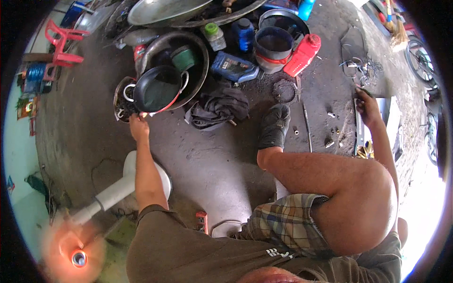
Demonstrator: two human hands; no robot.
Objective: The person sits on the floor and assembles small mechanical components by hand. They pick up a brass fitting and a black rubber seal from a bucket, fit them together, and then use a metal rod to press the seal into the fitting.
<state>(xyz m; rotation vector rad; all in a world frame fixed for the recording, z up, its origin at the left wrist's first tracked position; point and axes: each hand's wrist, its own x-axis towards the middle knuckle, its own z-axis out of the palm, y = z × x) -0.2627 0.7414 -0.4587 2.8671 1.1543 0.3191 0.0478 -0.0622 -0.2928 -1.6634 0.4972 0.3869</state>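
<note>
The grey, stained floor (203,165) has a pale green wall (21,193) along its left edge, a red chair (66,58) near its far left corner, strong white light (424,212) along its right edge, and a soft sheen (231,188) across its middle.

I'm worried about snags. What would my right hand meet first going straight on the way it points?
Your right hand would probably meet the tangled wires on the floor, though its height is unclear; it might pass above them.
</note>
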